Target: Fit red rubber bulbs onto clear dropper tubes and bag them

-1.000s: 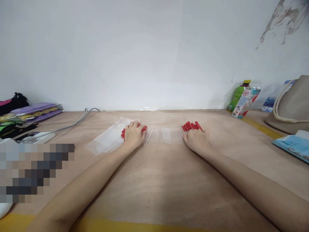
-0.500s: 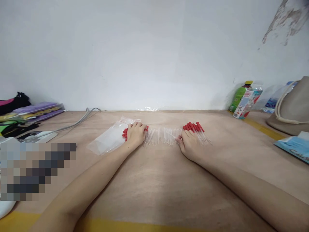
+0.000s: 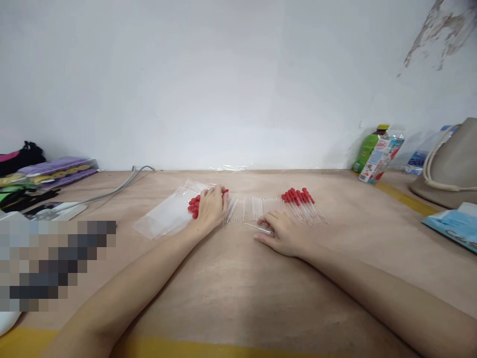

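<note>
In the head view, the left hand point(image 3: 211, 206) bends over red bulbs point(image 3: 194, 206) beside a clear plastic bag point(image 3: 162, 216), its grip hidden. The right hand point(image 3: 285, 233) has thumb and fingertips apart around thin clear tubes point(image 3: 266, 230); whether they are pinched, I cannot tell. A tube row point(image 3: 257, 208) and red-bulbed droppers point(image 3: 299, 196) lie near it.

Right hand point(image 3: 285, 234) loosely curled
</note>
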`<state>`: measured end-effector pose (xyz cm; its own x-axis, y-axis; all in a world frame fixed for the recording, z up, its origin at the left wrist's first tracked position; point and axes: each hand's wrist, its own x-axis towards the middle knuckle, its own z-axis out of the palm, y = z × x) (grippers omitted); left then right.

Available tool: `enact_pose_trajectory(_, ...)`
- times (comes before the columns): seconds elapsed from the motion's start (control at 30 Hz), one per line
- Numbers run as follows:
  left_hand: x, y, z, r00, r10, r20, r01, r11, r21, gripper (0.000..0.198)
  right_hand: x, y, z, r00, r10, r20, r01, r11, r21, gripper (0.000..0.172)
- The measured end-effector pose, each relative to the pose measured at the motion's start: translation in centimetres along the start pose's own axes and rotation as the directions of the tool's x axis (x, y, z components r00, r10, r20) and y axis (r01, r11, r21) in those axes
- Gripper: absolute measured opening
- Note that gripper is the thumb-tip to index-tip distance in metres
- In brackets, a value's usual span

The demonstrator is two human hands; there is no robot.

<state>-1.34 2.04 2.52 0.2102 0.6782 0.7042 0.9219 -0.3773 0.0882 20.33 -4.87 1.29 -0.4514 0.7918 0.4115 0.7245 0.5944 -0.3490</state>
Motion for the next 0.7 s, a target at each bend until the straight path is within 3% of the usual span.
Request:
enact_pose_trajectory(0.2,-2.2,2.4,-0.1,0.989,0.148,-0.018,-0.146,0.935,-0.323,0.021,0.5,0.0,1.3,0.997,0.069,-0.032,-0.066,0.994,0.083,0.008)
enact_pose_trajectory(0.47,-3.9,2.4,-1.2,0.968,0.249,0.010,-0.220,0.871,-0.439,0.014,-0.1,0.2,0.9,0.976,0.051,-0.209,0.009,0.961,0.277,0.009)
enact_pose_trajectory(0.7,-4.2,2.9,-0.9,0.960,0.277,0.039,-0.220,0.834,-0.505,0.014,-0.3,-0.7,0.1,0.982,-0.034,-0.187,0.068,0.982,0.179,0.015)
